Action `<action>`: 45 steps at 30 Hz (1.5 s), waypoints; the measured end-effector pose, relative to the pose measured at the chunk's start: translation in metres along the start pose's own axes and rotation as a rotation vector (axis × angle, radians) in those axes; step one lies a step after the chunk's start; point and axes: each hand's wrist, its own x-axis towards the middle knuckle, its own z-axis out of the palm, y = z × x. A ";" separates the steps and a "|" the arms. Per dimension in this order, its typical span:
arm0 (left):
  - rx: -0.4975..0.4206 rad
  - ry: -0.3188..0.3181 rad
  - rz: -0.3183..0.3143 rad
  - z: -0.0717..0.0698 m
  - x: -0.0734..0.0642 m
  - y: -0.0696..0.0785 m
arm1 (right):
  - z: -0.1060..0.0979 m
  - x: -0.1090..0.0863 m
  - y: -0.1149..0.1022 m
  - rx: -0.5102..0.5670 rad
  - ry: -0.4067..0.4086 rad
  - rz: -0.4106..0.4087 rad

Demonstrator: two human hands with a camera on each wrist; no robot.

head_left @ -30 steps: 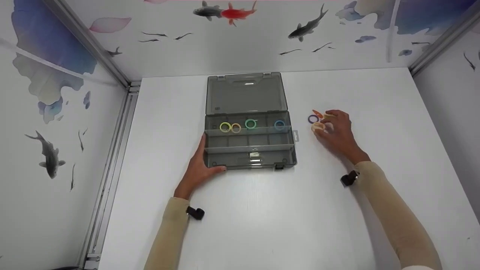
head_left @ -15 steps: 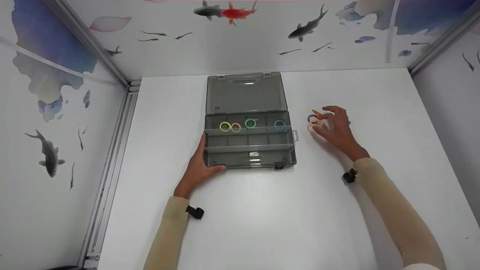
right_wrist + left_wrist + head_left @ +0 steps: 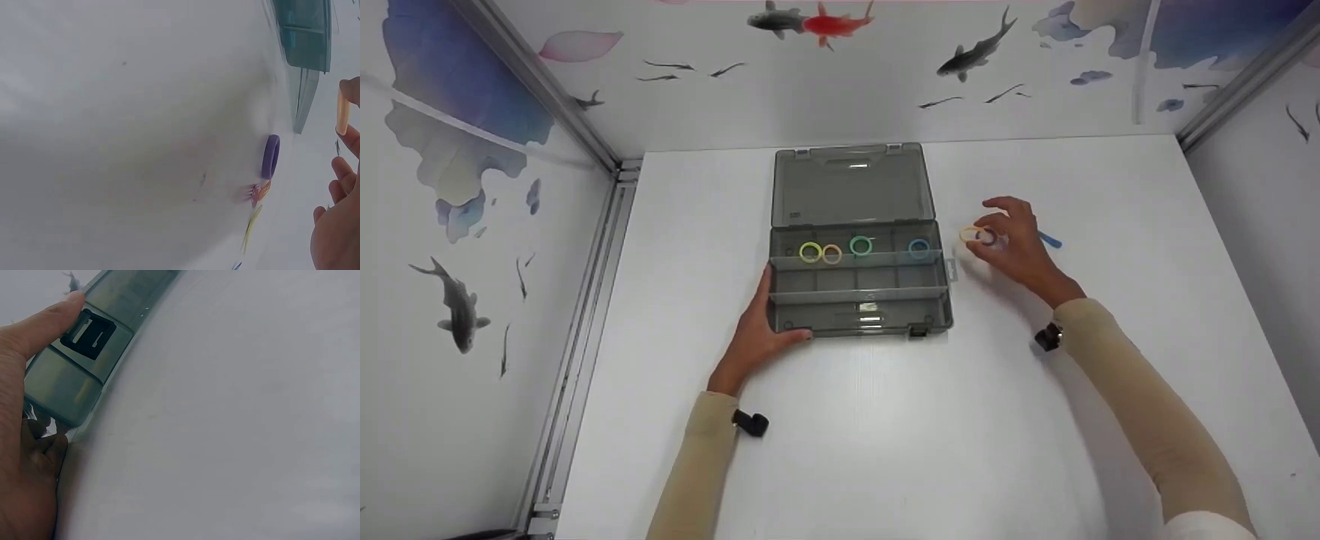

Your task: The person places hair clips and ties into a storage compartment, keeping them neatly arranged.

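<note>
In the head view, a grey see-through compartment box [image 3: 858,279] lies with its lid raised. My left hand [image 3: 757,341] grips its near left corner, thumb along the front edge and fingers down the left side. The left wrist view shows the thumb [image 3: 48,329] near the black latch [image 3: 90,334]. To the right of the box, my right hand [image 3: 1018,244] pinches a peach ring [image 3: 342,112] between thumb and finger. A purple ring [image 3: 271,157] stands out below it in the right wrist view, partly covered by the hand in the head view.
Yellow [image 3: 810,253], pale orange [image 3: 831,255], green [image 3: 860,246] and blue [image 3: 919,250] rings sit in the back row of the box. A blue strip [image 3: 1050,240] lies right of my right hand. Small orange [image 3: 263,193] and yellow [image 3: 251,228] pieces lie near the purple ring.
My right hand has lifted the peach ring away from the loose pieces and moved it left and back towards the box. The blue strip has come into sight. The left hand stays put.
</note>
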 end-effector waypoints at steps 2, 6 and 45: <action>-0.004 0.002 -0.002 0.000 0.000 0.000 | 0.002 0.004 -0.004 -0.004 -0.010 -0.017; -0.008 0.008 0.000 0.001 0.001 0.001 | 0.006 0.012 -0.012 -0.020 -0.044 -0.022; -0.025 -0.002 -0.011 0.000 -0.001 0.003 | 0.057 0.052 -0.055 -0.053 -0.238 -0.165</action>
